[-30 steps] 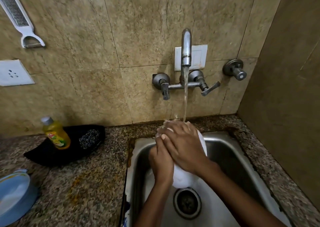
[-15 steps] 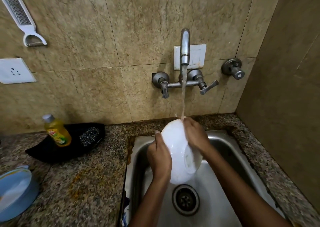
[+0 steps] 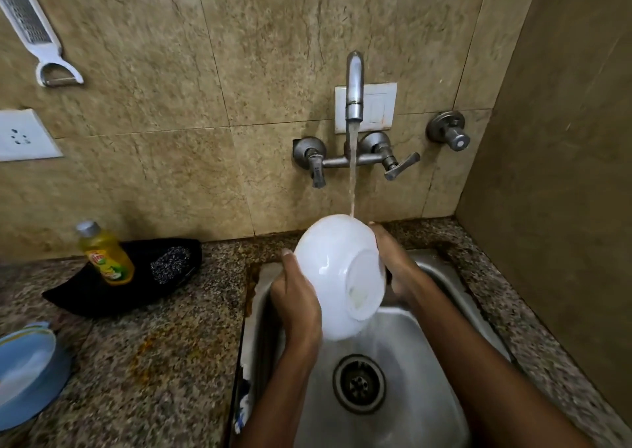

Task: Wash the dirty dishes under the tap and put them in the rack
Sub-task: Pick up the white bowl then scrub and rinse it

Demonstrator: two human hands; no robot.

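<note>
Since a second ago: right hand off the top of the bowl and round to its far side, base now bared to the camera, turned up under the stream from the tap. Likely rinsing the outside; racking yet to come, no rack in view. Left to right: pale blue plastic dish at the edge of the speckled granite surface; yellow soap bottle; wiry scrubber on black cloth; left hand gripping the bowl's rim; smooth, glossy white bowl, held above the steel sink; right hand curled behind it.
</note>
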